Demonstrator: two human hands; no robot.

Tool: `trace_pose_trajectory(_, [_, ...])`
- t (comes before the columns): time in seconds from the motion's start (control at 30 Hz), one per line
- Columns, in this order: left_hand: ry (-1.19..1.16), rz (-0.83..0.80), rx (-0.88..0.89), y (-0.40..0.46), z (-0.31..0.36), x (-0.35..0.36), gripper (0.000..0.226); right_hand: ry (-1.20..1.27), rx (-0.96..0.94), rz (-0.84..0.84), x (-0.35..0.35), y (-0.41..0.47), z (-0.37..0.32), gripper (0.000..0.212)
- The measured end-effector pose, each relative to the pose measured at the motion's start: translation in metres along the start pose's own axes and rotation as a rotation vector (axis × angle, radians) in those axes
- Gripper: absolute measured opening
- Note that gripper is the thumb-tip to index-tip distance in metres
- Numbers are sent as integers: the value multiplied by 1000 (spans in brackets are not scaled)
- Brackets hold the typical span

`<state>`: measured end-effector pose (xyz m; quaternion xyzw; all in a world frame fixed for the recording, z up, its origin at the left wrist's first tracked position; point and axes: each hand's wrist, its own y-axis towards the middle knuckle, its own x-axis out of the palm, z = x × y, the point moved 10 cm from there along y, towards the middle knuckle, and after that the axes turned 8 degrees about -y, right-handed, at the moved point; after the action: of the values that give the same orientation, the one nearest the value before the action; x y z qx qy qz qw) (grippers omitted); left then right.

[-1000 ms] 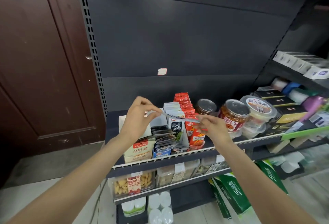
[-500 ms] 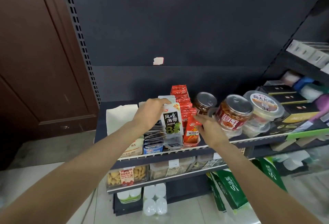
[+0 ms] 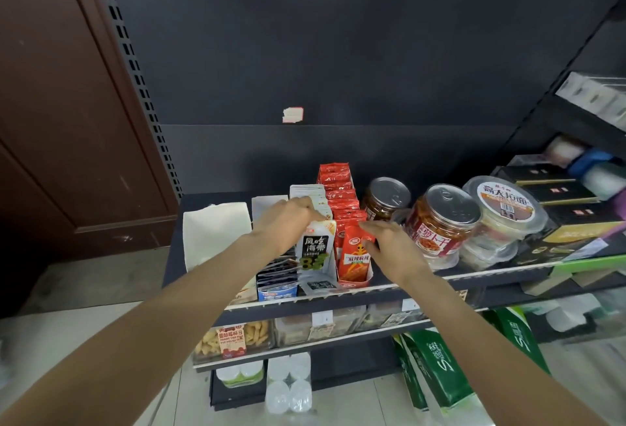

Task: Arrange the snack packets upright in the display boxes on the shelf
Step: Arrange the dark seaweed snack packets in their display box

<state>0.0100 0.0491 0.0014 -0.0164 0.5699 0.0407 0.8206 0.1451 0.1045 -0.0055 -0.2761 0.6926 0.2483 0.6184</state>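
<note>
Red and white snack packets stand in rows on the dark shelf [image 3: 189,219] while both your hands work at their front.

Your left hand [image 3: 288,219] curls down over the top of the white packets [image 3: 315,249], fingers hooked on the upper edge of the front one, which stands upright with black and green print facing you. Your right hand [image 3: 393,246] lies flat with straight fingers, the fingertips touching the top of the front red packet [image 3: 355,256], which stands upright in its red display box [image 3: 355,281] just beside the white row. More red packets [image 3: 338,188] line up behind it toward the back wall. Left of the white row, dark packets [image 3: 276,271] lean in a blue box [image 3: 277,291]. To your right, two jars [image 3: 440,222] with metal lids stand near your right hand.
</note>
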Motion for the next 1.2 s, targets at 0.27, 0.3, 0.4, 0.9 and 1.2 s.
trace_pose_trajectory(0.27, [193, -142, -2, -10, -10, 20, 51, -31, 4, -32, 4, -1, -1, 49])
trace_pose_trajectory(0.3, [170, -156, -8, -12, -10, 22, 53, -34, 5, -32, 4, -2, -2, 50])
trace_pose_trajectory(0.4, [122, -150, -7, -16, -10, 21, 54, -38, -6, -19, 2, -7, -6, 51])
trace_pose_trajectory(0.9, [-82, -190, 40, -83, -27, 15, 80, 100, -127, -105, 27, -60, -59, 49])
trace_pose_trajectory(1.2, [-133, -188, 4, -93, -29, 9, 70, -31, -42, 141, -3, -60, -66, 17])
